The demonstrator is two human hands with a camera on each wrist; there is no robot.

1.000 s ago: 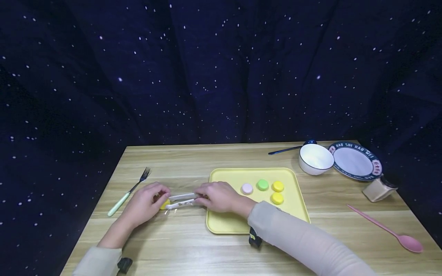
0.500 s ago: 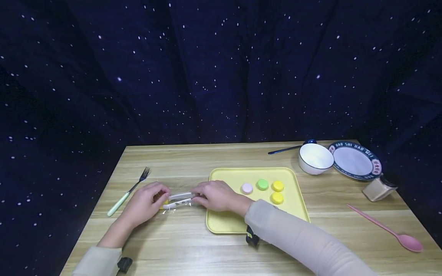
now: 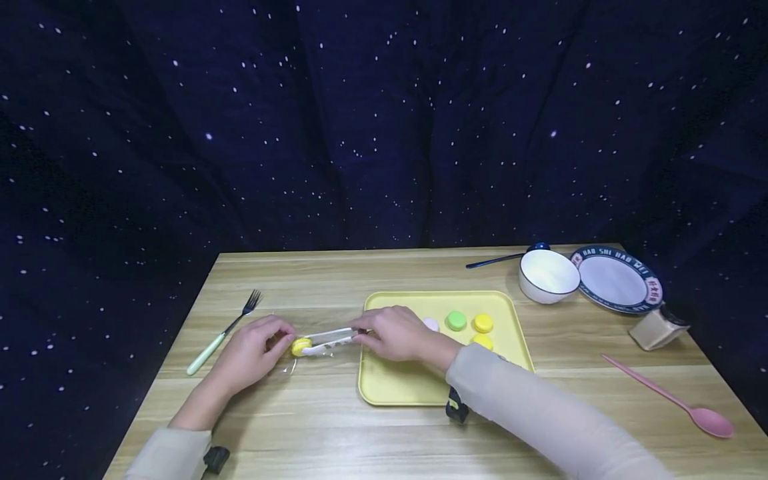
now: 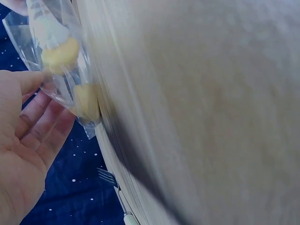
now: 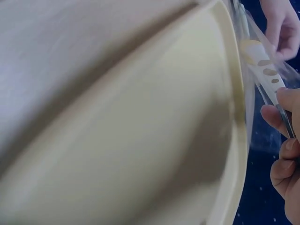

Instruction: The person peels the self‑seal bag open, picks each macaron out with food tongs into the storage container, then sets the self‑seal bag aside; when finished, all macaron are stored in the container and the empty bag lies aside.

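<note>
In the head view my right hand (image 3: 393, 335) reaches over the tray's left side and grips a pair of tongs with white, slotted tips (image 5: 267, 70). A yellow macaron (image 3: 302, 347) sits at the tips of the tongs, just right of my left fingertips. My left hand (image 3: 252, 353) pinches the edge of a clear plastic bag (image 4: 70, 89). In the left wrist view, that macaron and the tongs' tips show inside the bag. Another yellow macaron (image 4: 86, 101) lies lower in the bag, close to the tabletop.
The pale yellow tray (image 3: 396, 393) bears a green macaron (image 3: 457, 321), two yellow ones and a partly hidden lilac one. A fork (image 3: 222, 337) lies left. A bowl (image 3: 543, 293), dark spoon (image 3: 495, 261), plate (image 3: 613, 307), shaker jar (image 3: 654, 331) and pink spoon (image 3: 666, 399) stand rightward.
After a slight shift left, my right hand has drawn right with the tongs. The yellow macaron at their tips has come out from behind my left fingers. My left hand has stayed in place.
</note>
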